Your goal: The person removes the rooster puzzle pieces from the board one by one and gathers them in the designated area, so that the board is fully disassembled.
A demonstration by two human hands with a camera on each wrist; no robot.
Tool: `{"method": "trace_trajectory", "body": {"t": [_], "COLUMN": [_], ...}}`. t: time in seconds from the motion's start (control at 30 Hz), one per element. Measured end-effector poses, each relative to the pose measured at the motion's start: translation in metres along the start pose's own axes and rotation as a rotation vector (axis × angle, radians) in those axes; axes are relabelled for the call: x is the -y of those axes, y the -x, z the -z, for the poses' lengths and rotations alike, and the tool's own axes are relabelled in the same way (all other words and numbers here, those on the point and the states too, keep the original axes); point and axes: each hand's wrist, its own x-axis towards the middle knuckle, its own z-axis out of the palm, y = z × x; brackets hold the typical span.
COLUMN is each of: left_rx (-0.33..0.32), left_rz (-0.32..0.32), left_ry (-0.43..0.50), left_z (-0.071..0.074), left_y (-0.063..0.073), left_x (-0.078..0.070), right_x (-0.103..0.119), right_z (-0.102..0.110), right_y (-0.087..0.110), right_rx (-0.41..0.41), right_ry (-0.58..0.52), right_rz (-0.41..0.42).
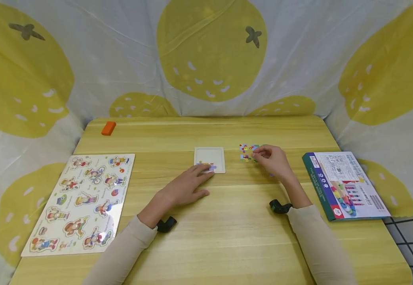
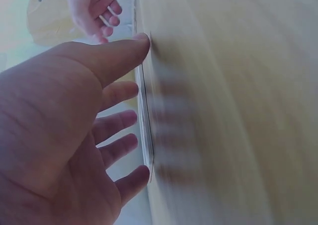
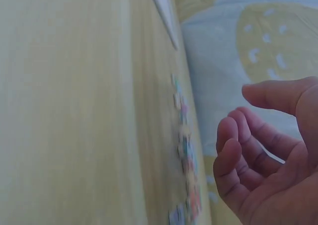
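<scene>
A small white puzzle tray point(image 1: 210, 155) lies near the middle of the table, with a few joined jigsaw pieces point(image 1: 211, 166) along its lower edge. My left hand point(image 1: 185, 186) reaches over the tray's lower left corner, fingers extended and spread; its fingertips partly cover those pieces. In the left wrist view, the tray's thin edge point(image 2: 145, 120) shows behind the fingers. Right of the tray, my right hand point(image 1: 274, 160) hovers above loose colourful jigsaw pieces point(image 1: 243, 148), hiding some. The right wrist view shows its fingers point(image 3: 228, 158) loosely bent, thumb apart, nothing between them.
A board of cartoon sports figures point(image 1: 81, 202) lies on the left. An orange block point(image 1: 108, 128) sits at the far left corner. On the right is a flat printed box point(image 1: 347, 184). A fruit-patterned curtain point(image 1: 210, 51) hangs behind the table.
</scene>
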Motion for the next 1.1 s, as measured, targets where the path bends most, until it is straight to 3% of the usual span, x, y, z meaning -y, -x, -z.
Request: {"method": "trace_trajectory", "body": {"t": [0.27,0.43,0.77,1.1], "left_rx": [0.026,0.045,0.072,0.078], "left_rz": [0.067,0.108,0.129,0.14], "left_ry": [0.001,0.021,-0.021,-0.038], "left_z": [0.004,0.004,0.011,0.015], "left_y": [0.01,0.012,0.009,0.007], "left_x": [0.004,0.005,-0.002,-0.005], "right_x": [0.02,0.028,0.04,0.044], "right_z": [-0.027,-0.043,-0.069,-0.086], "right_y": [-0.017,-0.023,-0.027,-0.024], "right_rx": [0.063,0.081,0.113,0.212], "right_ry": [-0.121,-0.118,-0.114,-0.091], "right_rz": [0.01,0.041,0.041,0.056]}}
